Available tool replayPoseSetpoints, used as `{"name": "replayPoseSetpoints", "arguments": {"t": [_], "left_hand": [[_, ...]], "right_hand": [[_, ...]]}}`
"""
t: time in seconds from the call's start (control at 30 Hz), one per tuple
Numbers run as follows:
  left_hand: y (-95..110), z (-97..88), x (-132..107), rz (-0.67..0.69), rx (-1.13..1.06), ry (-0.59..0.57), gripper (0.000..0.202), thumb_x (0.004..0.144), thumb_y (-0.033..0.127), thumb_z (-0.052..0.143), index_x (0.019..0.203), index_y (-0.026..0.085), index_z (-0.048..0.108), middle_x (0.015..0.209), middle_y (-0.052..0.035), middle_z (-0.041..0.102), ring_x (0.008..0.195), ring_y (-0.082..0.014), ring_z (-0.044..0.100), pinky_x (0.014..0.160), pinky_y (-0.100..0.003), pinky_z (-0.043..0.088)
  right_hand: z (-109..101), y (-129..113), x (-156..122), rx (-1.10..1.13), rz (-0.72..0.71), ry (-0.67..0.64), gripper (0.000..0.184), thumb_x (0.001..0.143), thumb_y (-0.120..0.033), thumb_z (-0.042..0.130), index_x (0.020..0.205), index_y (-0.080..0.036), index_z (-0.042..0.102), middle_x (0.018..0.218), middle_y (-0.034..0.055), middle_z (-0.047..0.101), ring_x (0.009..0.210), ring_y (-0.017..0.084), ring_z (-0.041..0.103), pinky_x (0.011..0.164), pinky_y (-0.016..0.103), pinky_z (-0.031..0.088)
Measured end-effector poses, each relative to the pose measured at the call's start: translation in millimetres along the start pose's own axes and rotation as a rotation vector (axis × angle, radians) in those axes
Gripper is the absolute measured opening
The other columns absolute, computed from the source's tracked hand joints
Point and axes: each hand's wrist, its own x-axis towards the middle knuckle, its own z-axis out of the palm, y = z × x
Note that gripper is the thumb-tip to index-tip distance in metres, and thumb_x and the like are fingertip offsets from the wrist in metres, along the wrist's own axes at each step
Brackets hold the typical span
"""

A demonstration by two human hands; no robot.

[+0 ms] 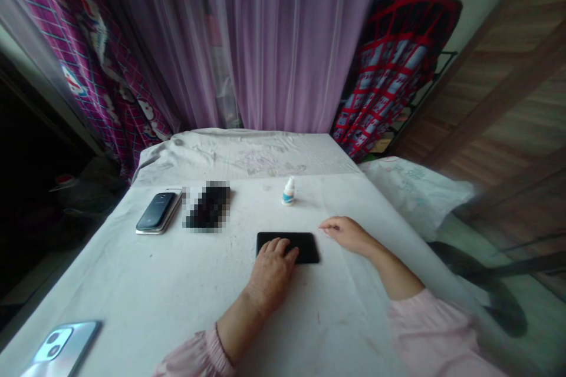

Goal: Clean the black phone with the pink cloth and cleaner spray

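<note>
A black smartphone [305,248] lies flat on the white tablecloth, its long side running left to right. My left hand [273,268] rests over its left half, the fingers laid on the dark screen and the thumb apart from them. Part of the phone is hidden under that hand. To the right of the phone, my right hand [347,232] is on the cloth with its fingers stretched out to the left. Nothing shows in it, and its fingertips are just beyond the phone's edge. Behind the phone stands a small white bottle [288,193] with a blue label and a pointed cap.
Left of centre is a dark, pixelated flat object [210,205]. A dark phone [156,211] lies on a lighter device farther left. A silver-blue phone [64,350] is at the near left corner of the table [177,283]. Purple curtains [292,41] hang behind.
</note>
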Motion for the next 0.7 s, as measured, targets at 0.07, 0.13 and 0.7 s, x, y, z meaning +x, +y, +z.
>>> {"name": "replayPoseSetpoints", "arguments": {"t": [0.07, 0.13, 0.7], "left_hand": [[-9, -3.8, 3, -0.002, -0.008, 0.015, 0.043, 0.086, 0.028, 0.063, 0.129, 0.021, 0.057, 0.139, -0.0124, 0.051, 0.129, -0.0293, 0.046, 0.109, -0.046, 0.036], [-20, -5.2, 6, -0.019, -0.006, 0.019, 0.055, 0.083, 0.035, 0.068, 0.132, 0.017, 0.052, 0.145, -0.0167, 0.044, 0.135, -0.0331, 0.038, 0.111, -0.052, 0.030], [9, -7.1, -25, -0.301, 0.027, 0.024, 0.062, 0.081, 0.040, 0.069, 0.132, 0.010, 0.050, 0.124, -0.0165, 0.055, 0.106, -0.0296, 0.056, 0.084, -0.039, 0.053]], "right_hand": [[0, 3, -9, 0.348, 0.039, -0.008, 0.024, 0.076, -0.032, 0.061, 0.089, -0.017, 0.074, 0.085, 0.0054, 0.072, 0.073, 0.016, 0.061, 0.067, 0.027, 0.045], [2, 3, -17, 0.649, 0.096, -0.024, 0.028, 0.068, -0.038, 0.069, 0.087, -0.017, 0.073, 0.074, 0.0024, 0.068, 0.059, 0.011, 0.053, 0.053, 0.022, 0.038], [22, 3, -6, 1.189, 0.178, -0.077, 0.025, 0.060, -0.026, 0.076, 0.083, -0.019, 0.072, 0.075, 0.0030, 0.065, 0.052, 0.008, 0.045, 0.042, 0.018, 0.029]]}}
